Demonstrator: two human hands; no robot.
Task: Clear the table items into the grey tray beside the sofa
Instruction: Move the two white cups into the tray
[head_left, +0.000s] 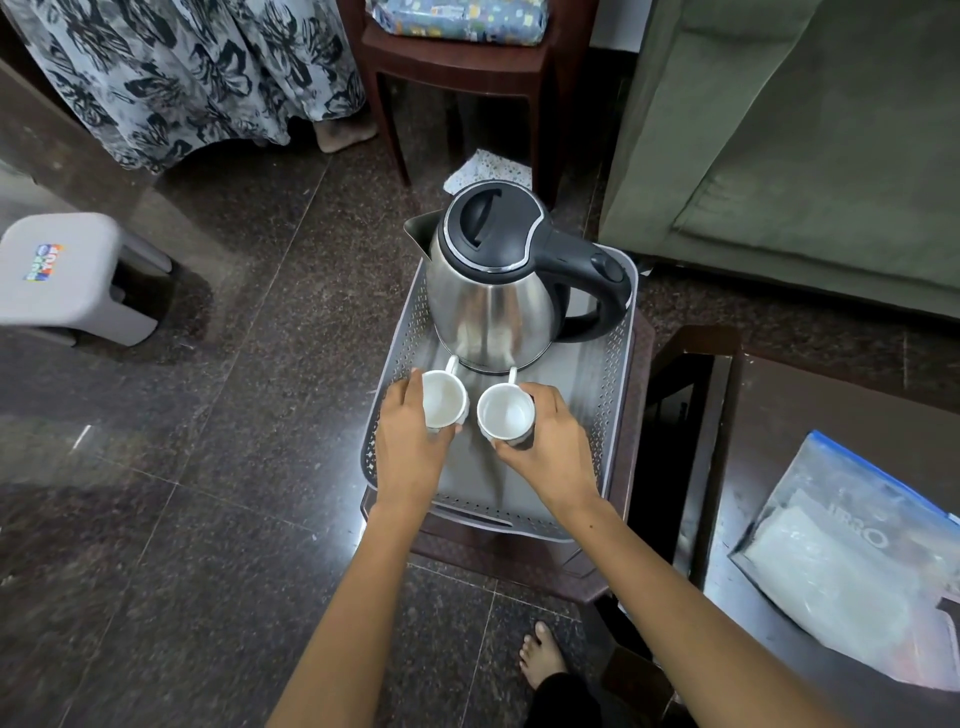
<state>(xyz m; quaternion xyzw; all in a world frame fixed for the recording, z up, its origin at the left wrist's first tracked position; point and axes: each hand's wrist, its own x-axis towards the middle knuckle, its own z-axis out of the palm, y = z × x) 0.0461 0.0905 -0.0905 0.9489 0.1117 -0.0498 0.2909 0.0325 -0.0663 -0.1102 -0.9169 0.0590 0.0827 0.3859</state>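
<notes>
Head view, looking down: grey tray (613, 384) with perforated walls sits on a dark brown low stool (519, 561), just beside the green sofa (789, 145). Steel kettle (493, 306) with black lid and handle stands upright at the far end of the tray, spout to the left, handle to the right. Two white cups side by side in the tray, just in front of the kettle, both upright, both look empty, handles pointing toward the kettle. Left hand (410, 441) grips the left cup (443, 399), fingers curled round its left side, thumb at the near rim. Right hand (550, 441) grips the right cup (505, 413), fingers wrapped round its right side, thumb at the near edge. Cups near each other but apart, narrow gap between. Cannot tell whether the cup bases touch the tray floor. Dark table (810, 415) at right, holding a clear plastic zip bag (852, 561) with blue seal strip, something white inside. Grey plastic stool (72, 275) at far left with a coloured sticker on top. Brown chair (457, 67) behind the tray, patterned bundle on its seat. Floral fabric (171, 67) top left with a bare foot showing under its edge. Person's own bare foot (543, 654) on the dark polished floor (208, 519) below the stool.
</notes>
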